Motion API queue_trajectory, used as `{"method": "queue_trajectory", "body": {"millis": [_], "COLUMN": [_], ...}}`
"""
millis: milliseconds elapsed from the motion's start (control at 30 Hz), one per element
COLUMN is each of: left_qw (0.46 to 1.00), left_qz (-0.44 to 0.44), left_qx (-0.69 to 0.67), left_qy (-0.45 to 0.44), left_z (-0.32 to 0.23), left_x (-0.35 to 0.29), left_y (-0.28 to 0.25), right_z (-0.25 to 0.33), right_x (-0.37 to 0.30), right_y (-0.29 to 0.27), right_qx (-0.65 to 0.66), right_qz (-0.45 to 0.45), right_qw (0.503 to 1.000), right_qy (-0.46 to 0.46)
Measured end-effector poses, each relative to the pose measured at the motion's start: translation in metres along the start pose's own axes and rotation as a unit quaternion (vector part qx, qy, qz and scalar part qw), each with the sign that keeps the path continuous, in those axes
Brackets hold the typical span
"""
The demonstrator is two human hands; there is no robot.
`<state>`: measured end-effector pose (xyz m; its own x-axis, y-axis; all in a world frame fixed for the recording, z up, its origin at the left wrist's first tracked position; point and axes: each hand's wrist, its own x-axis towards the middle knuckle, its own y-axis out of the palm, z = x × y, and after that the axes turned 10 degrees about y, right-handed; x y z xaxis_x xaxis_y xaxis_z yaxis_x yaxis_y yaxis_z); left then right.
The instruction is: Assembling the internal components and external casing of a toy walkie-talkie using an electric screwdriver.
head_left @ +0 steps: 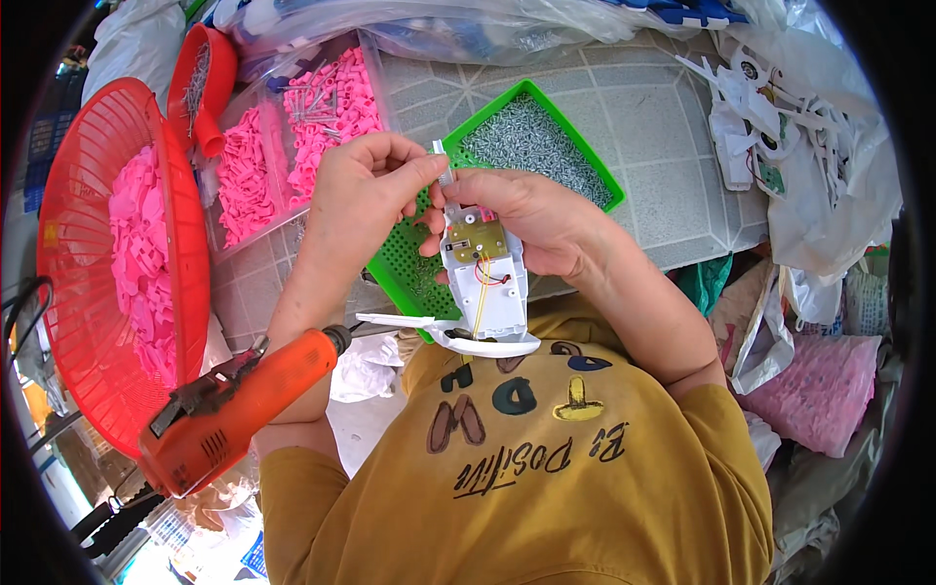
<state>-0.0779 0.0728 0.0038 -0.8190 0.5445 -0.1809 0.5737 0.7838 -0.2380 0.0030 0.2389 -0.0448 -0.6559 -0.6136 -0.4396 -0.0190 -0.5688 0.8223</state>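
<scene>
Steadying the white casing (504,292) between both hands, we have it in front of our chest, partly over the green tray (588,154) of screws (536,146). Our right hand (531,219) is closed around the casing's upper part and side. Our left hand (375,175) pinches with thumb and forefinger at a narrow white piece (441,156) at the casing's top; we cannot tell whether it is separate or part of the casing, as our fingers hide the join.

The casing's inside faces us, showing a circuit board (478,241) and thin wires (483,283). These run down toward a curved white part (507,346) at the lower end, and a sideways tug on that part could strain them or pull a joint off the board. Squeezing too hard with our right hand might flex the casing and shift the board. If our left pinch slips, the narrow piece, should it be loose, could drop among the screws and be awkward to pick out.

The orange power driver (244,414) has its nose near the long white arm (395,319) beside the curved part; swinging the casing leftward might knock the two together.
</scene>
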Motion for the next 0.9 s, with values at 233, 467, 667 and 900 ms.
{"method": "queue_trajectory", "body": {"millis": [233, 467, 667, 900], "left_qw": [0.998, 0.899, 0.945, 0.914], "left_qz": [-0.057, -0.006, -0.082, -0.103], "left_qx": [-0.017, -0.327, -0.021, -0.18], "left_qy": [0.0, 0.291, 0.316, 0.348], "left_z": [0.002, 0.047, 0.013, -0.014], "left_x": [-0.014, -0.119, -0.144, -0.102], "left_y": [-0.023, -0.132, -0.104, -0.064], "right_z": [-0.002, 0.001, 0.0, -0.004], "right_x": [0.001, -0.001, 0.002, 0.007], "right_y": [-0.001, 0.002, 0.006, 0.003], "right_qx": [0.0, 0.004, -0.023, -0.016], "right_qz": [-0.019, -0.012, -0.033, -0.055], "right_qw": [1.0, 1.0, 0.999, 0.998], "right_qy": [-0.002, 0.014, 0.03, 0.036]}}
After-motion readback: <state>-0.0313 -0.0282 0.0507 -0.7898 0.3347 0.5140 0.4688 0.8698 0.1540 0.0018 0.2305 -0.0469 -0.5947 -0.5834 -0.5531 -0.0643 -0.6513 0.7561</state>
